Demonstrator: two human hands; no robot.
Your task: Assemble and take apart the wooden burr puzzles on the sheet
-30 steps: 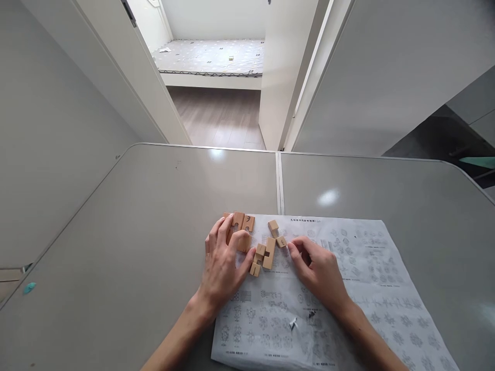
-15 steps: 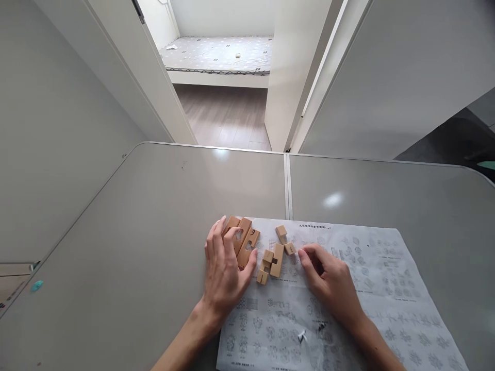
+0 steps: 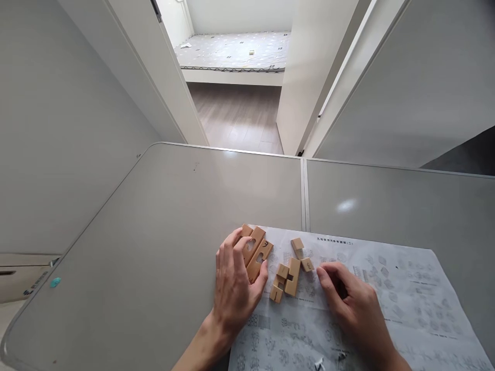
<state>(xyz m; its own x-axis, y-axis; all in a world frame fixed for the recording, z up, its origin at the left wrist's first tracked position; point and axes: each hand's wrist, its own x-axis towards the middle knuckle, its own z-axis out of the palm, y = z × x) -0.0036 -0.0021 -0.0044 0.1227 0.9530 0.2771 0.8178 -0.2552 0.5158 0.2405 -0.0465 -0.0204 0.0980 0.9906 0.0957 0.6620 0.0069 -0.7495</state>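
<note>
My left hand (image 3: 236,283) is curled around a row of three darker brown notched wooden puzzle pieces (image 3: 258,260), its thumb at the near right side and its fingers over the left and far side. The pieces lie side by side, partly hidden by the fingers; one bears a black mark. Just right of them lie lighter notched wooden pieces: a pair touching each other (image 3: 293,277), and an L-shaped piece (image 3: 301,253) farther back with a mark on its end. My right hand (image 3: 350,299) rests on the paper beside that piece, thumb and forefinger together, with nothing visible in them.
A printed diagram sheet (image 3: 410,304) lies under the pieces and my right hand. White paper scraps (image 3: 319,364) sit on its near part. The grey table (image 3: 154,247) has a metal seam (image 3: 305,196). Beyond the far edge are an open door (image 3: 305,72) and a bed (image 3: 232,51).
The whole view has shifted, so the table contents appear lower and farther right. Both hands keep nearly the same pose, and the wooden pieces keep their arrangement.
</note>
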